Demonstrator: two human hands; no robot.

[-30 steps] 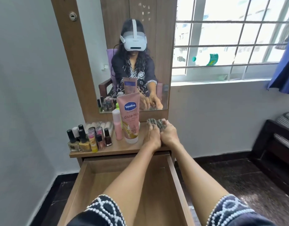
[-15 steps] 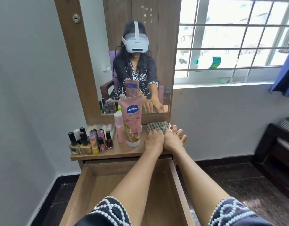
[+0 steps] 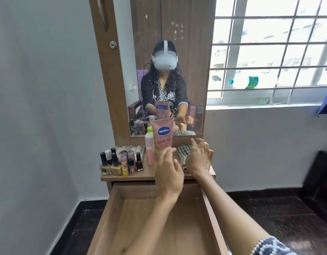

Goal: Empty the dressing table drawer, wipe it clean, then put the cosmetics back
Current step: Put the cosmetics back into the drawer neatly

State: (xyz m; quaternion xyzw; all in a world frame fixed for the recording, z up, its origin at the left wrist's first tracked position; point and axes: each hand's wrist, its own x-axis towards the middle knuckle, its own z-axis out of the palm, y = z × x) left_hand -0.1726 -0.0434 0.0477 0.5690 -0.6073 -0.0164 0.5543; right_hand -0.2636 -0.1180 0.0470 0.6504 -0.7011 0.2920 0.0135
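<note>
The wooden drawer [image 3: 111, 208] is pulled out below me with nothing inside it. On the dressing table top [image 3: 146, 176] stand a pink Vaseline tube [image 3: 161, 137], a slim pink bottle [image 3: 149, 151] and several nail polish bottles [image 3: 120, 162]. A checked cloth [image 3: 183, 153] lies folded at the right of the top. My left hand [image 3: 168, 172] hovers just in front of the tube, fingers spread, holding nothing. My right hand [image 3: 199, 159] is over the cloth with its fingers apart.
A mirror [image 3: 166, 70] in a wooden frame rises behind the table top. A grey wall is close on the left. A barred window [image 3: 273, 48] is at the right, with dark furniture [image 3: 319, 181] low at the far right.
Both hands were pressed together on the cloth. They have lifted off it and parted, the left hand moving toward the tube. The cloth now lies on the top.
</note>
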